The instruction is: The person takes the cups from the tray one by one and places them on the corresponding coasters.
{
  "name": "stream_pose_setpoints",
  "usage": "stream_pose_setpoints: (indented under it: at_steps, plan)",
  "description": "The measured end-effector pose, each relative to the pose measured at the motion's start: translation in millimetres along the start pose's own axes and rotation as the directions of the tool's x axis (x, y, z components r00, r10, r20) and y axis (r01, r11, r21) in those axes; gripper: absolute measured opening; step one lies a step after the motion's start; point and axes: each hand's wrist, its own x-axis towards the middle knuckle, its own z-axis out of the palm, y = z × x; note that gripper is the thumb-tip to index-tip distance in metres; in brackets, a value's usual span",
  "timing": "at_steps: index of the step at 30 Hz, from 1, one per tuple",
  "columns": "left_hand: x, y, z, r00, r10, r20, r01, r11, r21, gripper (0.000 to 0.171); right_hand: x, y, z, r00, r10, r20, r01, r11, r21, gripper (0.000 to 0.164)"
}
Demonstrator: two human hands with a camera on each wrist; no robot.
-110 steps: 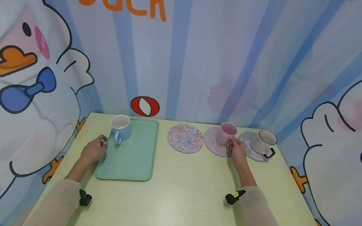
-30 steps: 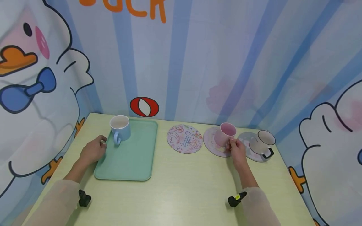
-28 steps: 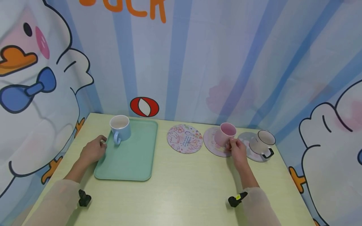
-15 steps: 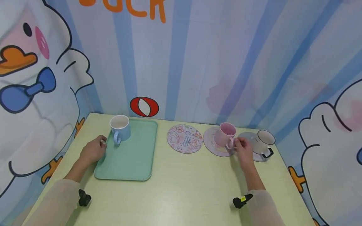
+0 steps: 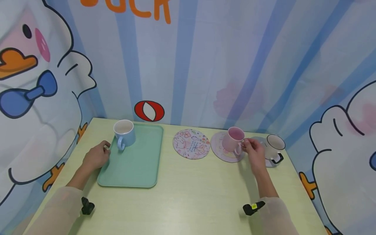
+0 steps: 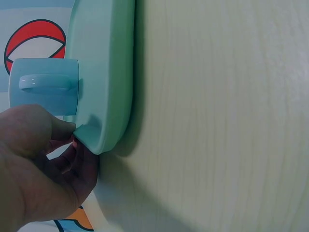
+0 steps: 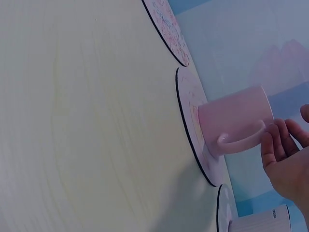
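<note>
At the left, my left hand (image 5: 97, 155) pinches the rim of a mint-green tray (image 5: 132, 169) between thumb and fingers (image 6: 63, 128). A light blue mug (image 5: 124, 133) stands at the tray's back left corner, its handle facing the front. On the right, a pink mug (image 5: 232, 142) sits upright on a round pink coaster (image 5: 218, 147). My right hand (image 5: 255, 155) is beside that mug, fingertips (image 7: 270, 130) right by the top of its handle (image 7: 244, 141). Those fingers are loosely bent, and the handle's loop shows free of them.
A round floral coaster (image 5: 191, 144) lies between the tray and the pink mug. To the far right a white mug (image 5: 273, 147) with a black-edged handle stands on a grey coaster (image 5: 269, 164), partly behind my right hand. A cartoon curtain (image 5: 199, 65) hangs along the table's back edge.
My right hand has come off the pink mug's handle and shifted slightly right, uncovering the handle. The pink mug stays on its coaster, and my left hand keeps its hold on the tray.
</note>
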Motion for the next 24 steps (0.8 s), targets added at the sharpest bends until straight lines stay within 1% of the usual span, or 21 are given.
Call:
stream_pose_setpoints:
  at_steps: [3,5,10,13,16,20,24]
  plan:
    - [-0.7,-0.5,-0.6,1.000,0.003,-0.001,-0.003,1.000,0.000,0.033,-2,-5,6,1.000,0.000,0.024,0.000,1.000,-0.010,0.047]
    - [-0.9,-0.5,-1.0,1.000,0.003,0.000,-0.003,1.000,0.000,0.033,-3,-8,10,0.998,-0.008,0.057,0.009,1.000,-0.022,0.046]
    - [-0.6,-0.9,-0.6,1.000,-0.001,0.002,0.001,1.000,-0.001,0.033,-2,-10,23,0.989,-0.037,0.143,0.039,0.999,-0.011,0.044]
    - [-0.4,-1.1,-0.1,1.000,-0.002,0.005,0.002,1.000,-0.003,0.033,-4,-11,32,0.987,-0.042,0.158,0.044,0.999,-0.009,0.043]
    - [-0.3,-1.2,0.3,1.000,-0.002,0.006,0.002,1.000,-0.005,0.033,-6,-12,41,0.987,-0.033,0.159,0.032,0.999,0.006,0.040]
    - [-0.1,-1.3,0.3,1.000,-0.007,0.011,0.007,1.000,-0.009,0.033,-6,-14,54,0.984,-0.053,0.169,0.045,0.998,0.051,0.036]
    - [0.0,-1.1,-0.4,1.000,-0.007,0.016,0.007,1.000,-0.010,0.034,-5,-15,67,0.977,-0.077,0.197,0.062,0.995,0.078,0.036]
